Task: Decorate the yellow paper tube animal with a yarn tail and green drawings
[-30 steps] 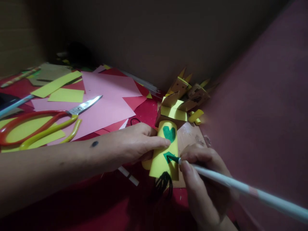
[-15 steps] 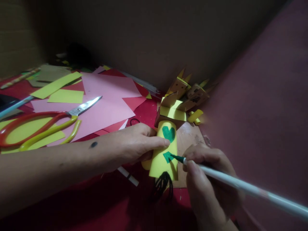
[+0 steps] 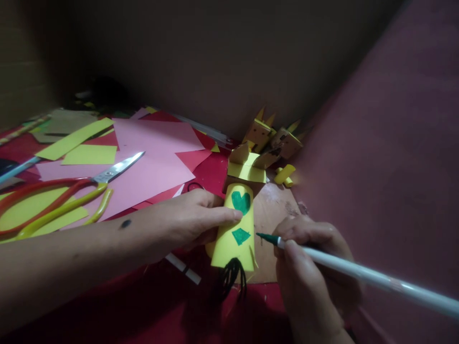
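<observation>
My left hand (image 3: 208,216) grips a yellow paper tube (image 3: 229,253) from its left side, thumb on top and the other fingers mostly hidden. On the tube are a green heart (image 3: 241,203) and, below it, a green diamond (image 3: 240,236). Black yarn strands (image 3: 232,277) hang from its near end. A cardboard piece with two upright flaps and a yellow top (image 3: 247,167) adjoins the far end. My right hand (image 3: 311,263) is closed around a white felt-tip pen (image 3: 344,266), whose green tip points at the tube but stands just right of it, apart from the paper.
Scissors (image 3: 103,179) with red and yellow handles lie on pink paper (image 3: 154,157) to the left. Yellow strips (image 3: 77,138) are beside them. Small cardboard figures (image 3: 287,142) stand behind, near a yellow roll (image 3: 286,175). A brown board (image 3: 272,205) lies under the tube.
The pen tip has left the paper and moved off to the right of the tube. The lower green mark is now a filled diamond. The whole view has shifted slightly.
</observation>
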A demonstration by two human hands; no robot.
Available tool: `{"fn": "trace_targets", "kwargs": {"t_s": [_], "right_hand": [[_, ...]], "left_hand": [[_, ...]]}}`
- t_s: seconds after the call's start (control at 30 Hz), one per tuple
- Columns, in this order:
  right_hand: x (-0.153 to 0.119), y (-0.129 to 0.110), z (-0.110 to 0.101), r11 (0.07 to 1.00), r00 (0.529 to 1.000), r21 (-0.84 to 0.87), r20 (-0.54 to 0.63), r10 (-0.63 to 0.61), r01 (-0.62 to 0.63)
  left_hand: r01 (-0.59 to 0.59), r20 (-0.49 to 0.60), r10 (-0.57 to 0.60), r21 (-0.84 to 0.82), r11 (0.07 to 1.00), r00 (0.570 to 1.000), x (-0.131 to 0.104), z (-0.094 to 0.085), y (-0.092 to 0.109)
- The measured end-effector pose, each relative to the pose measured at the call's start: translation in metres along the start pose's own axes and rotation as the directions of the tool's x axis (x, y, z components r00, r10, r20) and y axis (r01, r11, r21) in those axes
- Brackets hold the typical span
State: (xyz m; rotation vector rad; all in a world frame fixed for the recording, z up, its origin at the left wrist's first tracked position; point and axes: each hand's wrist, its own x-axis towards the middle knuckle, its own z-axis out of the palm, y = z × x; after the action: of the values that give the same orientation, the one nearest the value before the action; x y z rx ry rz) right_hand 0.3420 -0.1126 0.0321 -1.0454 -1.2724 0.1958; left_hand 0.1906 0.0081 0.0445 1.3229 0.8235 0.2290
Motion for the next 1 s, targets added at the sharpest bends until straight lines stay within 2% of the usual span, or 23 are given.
{"fn": "trace_targets", "kwargs": {"t_s": [0.13,0.3,0.47,0.57,0.7,1.0], "right_hand": [[0.002,0.009,-0.006,0.997,0.997,-0.03,0.027,-0.077,0.078],[-0.001,0.02,0.0,0.993,0.992,-0.053,-0.059,-0.109,0.106],[-0.003,0.025,0.014,0.992,0.981,-0.004,-0.148,-0.125,0.125],[-0.006,0.03,0.015,0.993,0.99,-0.029,-0.085,-0.112,0.11],[-0.01,0.038,0.015,0.993,0.991,-0.066,-0.091,-0.101,0.095],[-0.012,0.05,0.019,0.983,0.983,-0.055,-0.043,-0.18,0.177]], "left_hand": [[-0.01,0.046,0.011,-0.022,1.0,0.999,0.002,-0.001,-0.002],[-0.051,-0.026,0.052,0.015,0.999,0.998,-0.001,-0.003,-0.001],[-0.072,-0.011,0.072,0.036,0.997,0.997,-0.006,-0.005,-0.002],[-0.074,-0.015,0.075,0.023,0.997,0.997,-0.009,-0.006,-0.001],[-0.079,0.018,0.079,0.004,0.997,0.997,-0.01,-0.008,-0.002],[-0.073,0.004,0.074,-0.054,0.996,0.997,-0.01,-0.007,-0.01]]}}
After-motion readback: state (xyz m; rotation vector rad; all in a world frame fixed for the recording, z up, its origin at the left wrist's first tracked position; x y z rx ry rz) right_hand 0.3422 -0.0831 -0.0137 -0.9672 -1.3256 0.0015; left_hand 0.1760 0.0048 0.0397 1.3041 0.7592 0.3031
